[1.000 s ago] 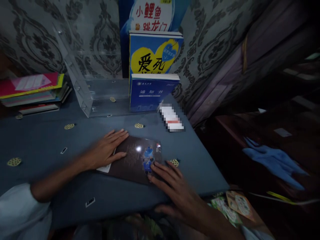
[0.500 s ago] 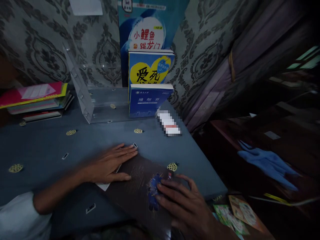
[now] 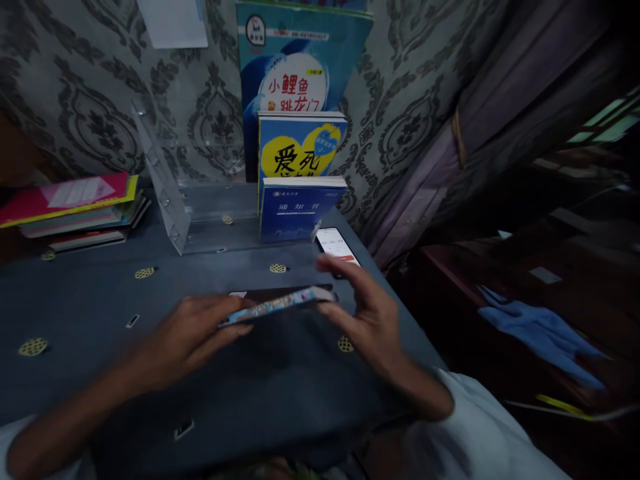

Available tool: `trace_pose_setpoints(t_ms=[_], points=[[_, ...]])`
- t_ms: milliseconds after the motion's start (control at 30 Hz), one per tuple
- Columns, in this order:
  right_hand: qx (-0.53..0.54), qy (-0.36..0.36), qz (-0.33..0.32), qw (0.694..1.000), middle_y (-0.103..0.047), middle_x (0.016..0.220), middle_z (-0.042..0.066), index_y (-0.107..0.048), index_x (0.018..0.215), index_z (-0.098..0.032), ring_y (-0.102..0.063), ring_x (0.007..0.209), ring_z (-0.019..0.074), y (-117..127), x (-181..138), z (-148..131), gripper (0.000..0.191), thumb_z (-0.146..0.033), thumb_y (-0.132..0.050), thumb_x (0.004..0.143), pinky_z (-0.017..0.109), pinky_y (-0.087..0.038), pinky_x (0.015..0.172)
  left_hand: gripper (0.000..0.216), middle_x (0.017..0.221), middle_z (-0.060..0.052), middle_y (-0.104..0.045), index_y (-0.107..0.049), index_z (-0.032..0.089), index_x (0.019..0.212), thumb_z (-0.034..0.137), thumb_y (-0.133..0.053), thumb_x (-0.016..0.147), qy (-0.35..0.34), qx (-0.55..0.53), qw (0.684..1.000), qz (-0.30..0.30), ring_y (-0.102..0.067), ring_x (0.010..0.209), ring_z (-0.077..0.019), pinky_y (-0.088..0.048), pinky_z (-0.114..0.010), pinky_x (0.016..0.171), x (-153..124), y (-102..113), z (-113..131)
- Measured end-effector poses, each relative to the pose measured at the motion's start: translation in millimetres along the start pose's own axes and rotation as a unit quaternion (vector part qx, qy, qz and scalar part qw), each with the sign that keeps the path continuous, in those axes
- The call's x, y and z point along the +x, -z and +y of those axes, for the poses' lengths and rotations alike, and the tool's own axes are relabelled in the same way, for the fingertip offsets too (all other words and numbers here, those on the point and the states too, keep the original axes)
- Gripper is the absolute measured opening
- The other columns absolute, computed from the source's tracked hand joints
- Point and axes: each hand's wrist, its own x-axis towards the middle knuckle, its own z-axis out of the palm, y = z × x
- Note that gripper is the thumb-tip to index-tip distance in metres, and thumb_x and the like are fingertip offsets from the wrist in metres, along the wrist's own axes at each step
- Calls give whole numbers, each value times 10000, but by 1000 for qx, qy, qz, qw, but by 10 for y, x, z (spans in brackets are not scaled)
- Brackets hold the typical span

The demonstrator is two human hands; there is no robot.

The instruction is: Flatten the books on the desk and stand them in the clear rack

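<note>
**Slim book [image 3: 280, 305] tilts edge-on between a pinching left hand [image 3: 183, 340] and a spread right hand [image 3: 374, 320]**

From where I stand, the slim book lies crosswise between the two hands, its long axis running from left to right and its right end riding a little higher in view. A narrow printed edge faces the person; whether it is the spine, I can't tell. The dark cover shows only as a thin strip beyond that edge.

Neither hand has far to go. The left is the surer of the two, with its fingers over the book's left end and its thumb beneath, pinching it. From that grip the book reaches away to the right. The right hand stands at the opposite end, forefinger raised well apart from its thumb, so nothing is squeezed there. The thumb seems to meet the book's right corner, though blur leaves the contact uncertain.

The book appears to be raised over the table [image 3: 310, 373], with a dark patch like a shadow below it. Just beyond the right forefinger lies a phone [image 3: 336, 243], its screen lit. Behind the book, a blue booklet [image 3: 300, 213] stands upright in front of a blue-and-yellow book [image 3: 285, 143], beside a clear stand [image 3: 163, 193].
</note>
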Motion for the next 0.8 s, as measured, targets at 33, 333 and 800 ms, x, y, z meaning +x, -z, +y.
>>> trace_pose_setpoints(t_ms=[33,333,800], points=[[32,-41,25,998,-696,1273,86,-591,1364,-294,-681,1134,257,-55,31,49,555,-549,-708,885,441,-562,979,284,758,13,-693,-696,249,996,469,-516,1006,9,-10,999,32,-649,674,-152,-520,-246,651,33,38,23],[227,-242,-79,940,-653,728,-3,-689,1000,-209,-585,576,130,-328,172,170,437,-628,-599,914,250,-538,527,541,692,3,-669,-674,211,1029,711,-536,875,275,-336,884,175,-612,565,-173,-520,-285,545,325,-238,-40],[-173,-100,-135,970,-688,978,82,-692,1131,-176,-664,875,220,-317,-28,805,244,-223,-570,924,387,-568,810,289,1128,-108,-661,-576,199,1112,372,-372,1005,101,204,973,31,-634,1054,-264,-515,-412,908,388,-327,-820]])
